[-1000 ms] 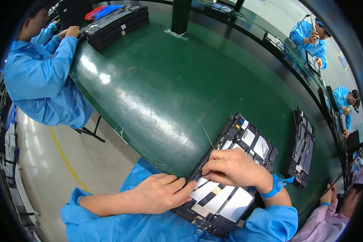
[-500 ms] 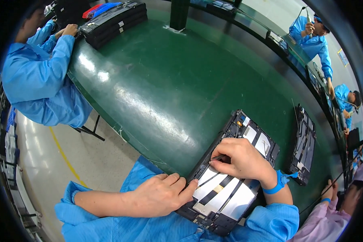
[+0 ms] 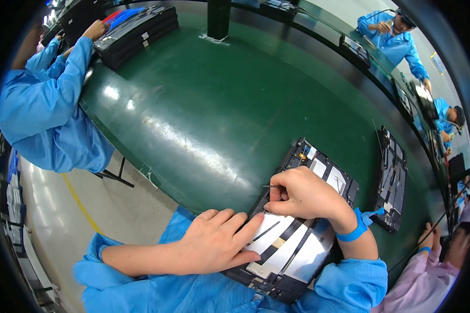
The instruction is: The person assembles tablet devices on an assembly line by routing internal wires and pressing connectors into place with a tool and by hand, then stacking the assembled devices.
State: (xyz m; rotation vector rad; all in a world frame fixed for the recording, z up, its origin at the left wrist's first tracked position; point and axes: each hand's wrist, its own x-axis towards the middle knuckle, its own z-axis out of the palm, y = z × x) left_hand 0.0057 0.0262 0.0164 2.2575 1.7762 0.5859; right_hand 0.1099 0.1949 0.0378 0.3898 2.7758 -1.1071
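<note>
An opened flat electronic device [image 3: 304,255], with a black frame and silver-white panels crossed by dark strips, lies at a slant on the near side of the table. My left hand [image 3: 216,240] rests at its left edge, fingers spread, fingertips and thumb over the frame and panel. Above the middle of the left edge, my right hand [image 3: 310,193] is closed in a pinch on a thin dark tool [image 3: 269,186]. Its tip juts out to the left past my fingers; the rest is hidden inside the hand. A blue band [image 3: 356,227] circles my right wrist.
The green table [image 3: 193,109] has a similar black device [image 3: 390,182] on the right and a stack of black units [image 3: 141,39] at the far left. A co-worker in blue [image 3: 44,115] sits on the left. Pink sleeves [image 3: 418,281] show at lower right; others work behind a rail.
My right hand has shifted slightly up, and the dark tool's tip now points out leftward. My left fingers have spread, the thumb now over the panel. The whole view has shifted a little.
</note>
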